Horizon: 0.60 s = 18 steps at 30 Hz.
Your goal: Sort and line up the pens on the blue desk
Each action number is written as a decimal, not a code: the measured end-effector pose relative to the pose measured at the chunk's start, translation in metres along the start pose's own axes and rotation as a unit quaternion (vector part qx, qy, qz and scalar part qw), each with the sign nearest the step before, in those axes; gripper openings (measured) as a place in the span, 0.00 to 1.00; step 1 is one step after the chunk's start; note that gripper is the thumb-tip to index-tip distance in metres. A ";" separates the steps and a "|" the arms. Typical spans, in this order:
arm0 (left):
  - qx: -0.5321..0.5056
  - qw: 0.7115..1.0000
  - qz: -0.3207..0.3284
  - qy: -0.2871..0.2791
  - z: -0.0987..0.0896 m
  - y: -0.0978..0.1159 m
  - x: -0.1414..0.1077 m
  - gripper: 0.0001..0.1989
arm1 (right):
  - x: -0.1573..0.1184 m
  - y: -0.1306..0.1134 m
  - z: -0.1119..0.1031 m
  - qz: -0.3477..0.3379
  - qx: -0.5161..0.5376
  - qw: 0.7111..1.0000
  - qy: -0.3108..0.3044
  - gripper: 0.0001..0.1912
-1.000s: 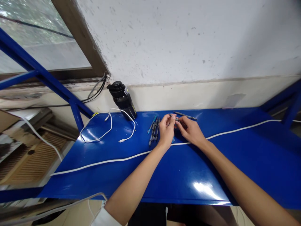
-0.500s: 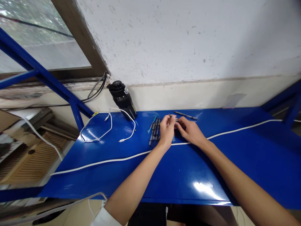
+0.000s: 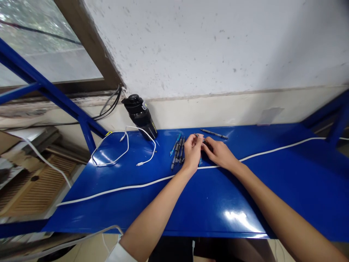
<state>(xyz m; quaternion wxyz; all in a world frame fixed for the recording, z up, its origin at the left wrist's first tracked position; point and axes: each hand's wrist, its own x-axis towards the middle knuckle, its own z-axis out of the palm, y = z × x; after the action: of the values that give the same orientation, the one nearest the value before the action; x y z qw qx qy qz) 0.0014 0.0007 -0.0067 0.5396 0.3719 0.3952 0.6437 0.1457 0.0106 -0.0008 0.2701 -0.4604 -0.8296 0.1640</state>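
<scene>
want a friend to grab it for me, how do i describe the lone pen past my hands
On the blue shelf below the wall, find the left hand and right hand. Just beyond them, a slim dark pen lies alone, while the other pens sit bunched together left of the hands.

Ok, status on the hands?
Left hand, right hand meeting over a slim dark pen. Grey-and-blue pens lined up left. Long white cable under left wrist.
</scene>
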 end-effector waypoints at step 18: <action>0.000 1.000 0.000 -0.001 0.000 0.002 0.000 0.22 | 0.000 0.000 0.000 -0.004 -0.015 1.000 -0.005 0.15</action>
<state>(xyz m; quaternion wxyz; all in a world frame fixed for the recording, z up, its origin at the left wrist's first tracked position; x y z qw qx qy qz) 0.0009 0.0001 -0.0051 0.5398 0.3721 0.3948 0.6437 0.1456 0.0104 -0.0012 0.2596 -0.4602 -0.8352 0.1525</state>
